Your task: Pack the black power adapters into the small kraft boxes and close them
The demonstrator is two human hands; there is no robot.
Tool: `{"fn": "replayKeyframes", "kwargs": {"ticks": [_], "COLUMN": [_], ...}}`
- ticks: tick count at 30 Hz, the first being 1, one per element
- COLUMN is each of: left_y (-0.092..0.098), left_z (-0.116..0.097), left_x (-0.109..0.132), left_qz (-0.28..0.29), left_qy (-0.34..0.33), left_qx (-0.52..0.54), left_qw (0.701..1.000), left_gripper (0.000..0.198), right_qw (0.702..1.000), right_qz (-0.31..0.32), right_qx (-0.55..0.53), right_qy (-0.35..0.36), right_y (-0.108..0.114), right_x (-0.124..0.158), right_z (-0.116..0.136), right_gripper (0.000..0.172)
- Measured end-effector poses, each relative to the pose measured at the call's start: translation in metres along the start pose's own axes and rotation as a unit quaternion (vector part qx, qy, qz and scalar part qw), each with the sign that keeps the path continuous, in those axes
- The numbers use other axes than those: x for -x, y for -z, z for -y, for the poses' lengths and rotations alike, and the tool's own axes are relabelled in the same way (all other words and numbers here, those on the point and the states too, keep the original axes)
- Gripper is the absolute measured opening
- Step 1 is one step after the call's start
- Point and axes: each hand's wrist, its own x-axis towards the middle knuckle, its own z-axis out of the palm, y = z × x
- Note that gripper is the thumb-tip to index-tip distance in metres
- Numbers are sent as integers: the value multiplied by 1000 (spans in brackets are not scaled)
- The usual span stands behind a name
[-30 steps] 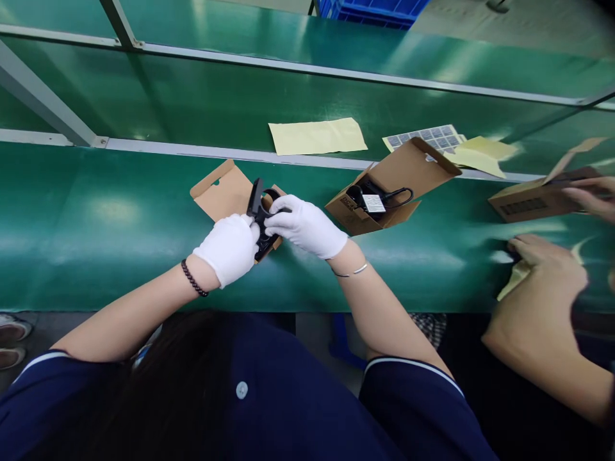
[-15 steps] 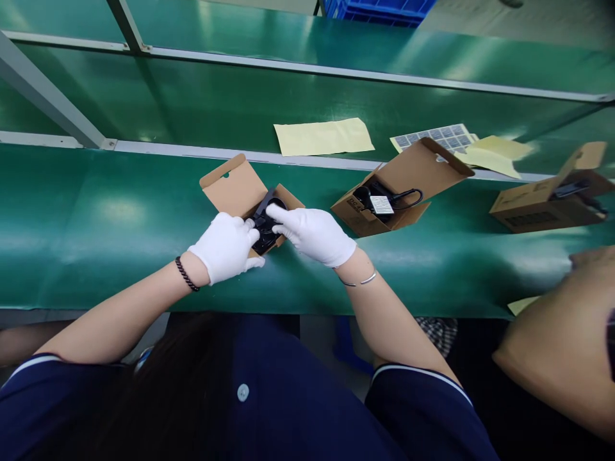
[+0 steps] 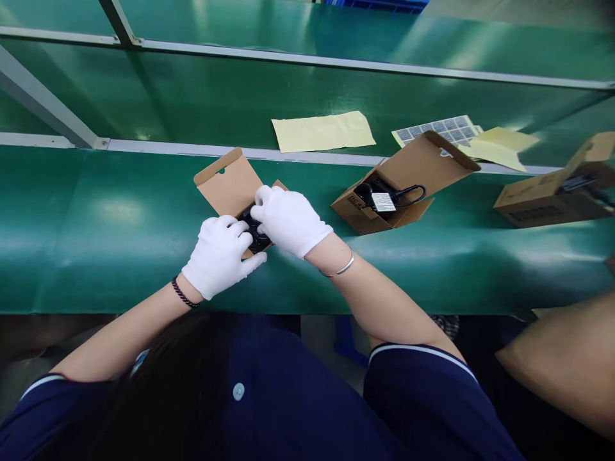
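Note:
A small open cardboard box (image 3: pixel 229 186) stands on the green table, its lid flap folded back to the far left. Inside it lies a black device with what looks like a cable (image 3: pixel 259 241), mostly covered by my hands. My white-gloved left hand (image 3: pixel 223 256) grips the box's left and near side, fingertips over its edge and thumb stretched along the front. From the right, my gloved right hand (image 3: pixel 289 221) reaches over the box with fingers curled down into it at the black contents. Its fingertips are partly hidden.
To the right stands a second open box (image 3: pixel 368 218) holding black parts, a cable and a white label. A third open box (image 3: pixel 538 203) is farther right. A yellowish sheet (image 3: pixel 324 132) and label sheets (image 3: pixel 439 131) lie behind. A co-worker's arm (image 3: pixel 567 358) is at lower right.
My right hand has moved left and farther over the box, its fingers now curled down into it. The left hand has shifted slightly, still at the box. The view has tilted a little.

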Motion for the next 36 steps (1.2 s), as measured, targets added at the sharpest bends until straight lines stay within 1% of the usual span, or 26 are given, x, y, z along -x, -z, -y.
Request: {"fn": "replayKeyframes", "kwargs": {"ticks": [2,3,4,5,6,7,8,9,11,12,13,15,17,20,22,25,28,30,32,33,34,35,36], "left_y": [6,8,8,6,2,-3,-10,-17,-33,-41,-48,-58,-62,-60,-56,-49,-42,-37,-32,-30,-28,-26,-25], "left_z": [7,12,19,25,30,34,36,36,31,27,24,19,20,27,31,32,31,32,34,35,37,39,40], "left_x": [-6,-9,-10,-10,-9,-6,-2,3,13,17,21,23,22,18,14,5,-10,-20,-29,-32,-34,-36,-37], "left_qz": [43,54,55,46,23,-12,-54,-99,-169,-187,-193,-186,-177,-182,-177,-123,-67,-43,-24,-14,-5,4,12], "left_qy": [-9,-18,-28,-37,-36,-20,9,48,118,133,134,106,71,32,8,-41,-83,-103,-119,-124,-128,-131,-133], "left_qx": [3,8,16,27,38,47,55,64,92,111,128,141,127,105,100,90,52,30,24,24,24,26,28], "left_qw": [999,998,998,998,998,999,997,992,974,967,963,967,973,977,979,988,993,993,992,992,991,991,991], "left_gripper": [40,39,38,37,36,36,38,44,66,76,81,80,73,64,55,47,49,46,46,47,48,49,49], "right_qw": [1000,999,997,994,991,988,987,987,991,993,994,996,997,998,998,998,997,993,985,979,970,959,940], "right_qz": [-8,-6,-4,0,3,5,7,7,4,1,0,7,16,26,24,19,3,-23,-51,-82,-130,-196,-272], "right_qx": [-27,-49,-73,-99,-121,-137,-145,-145,-126,-114,-105,-88,-73,-60,-58,-61,-81,-113,-165,-189,-203,-203,-189], "right_qy": [8,13,24,41,57,68,72,69,51,42,37,30,27,27,25,14,-15,-34,-19,-10,-13,-36,-83], "right_y": [-1,-3,-4,-6,-6,-6,-6,-5,-3,-1,1,6,10,14,13,7,-2,-7,-12,-15,-18,-23,-29], "right_x": [-4,-5,-6,-6,-6,-6,-6,-7,-10,-12,-14,-20,-24,-26,-24,-22,-21,-18,-10,-2,7,19,32], "right_z": [-4,-9,-15,-21,-27,-32,-36,-38,-38,-36,-34,-29,-25,-22,-22,-22,-22,-22,-27,-32,-39,-49,-61], "right_gripper": [32,32,32,31,32,35,40,44,46,44,43,40,32,21,24,26,24,28,33,34,34,33,34]}}
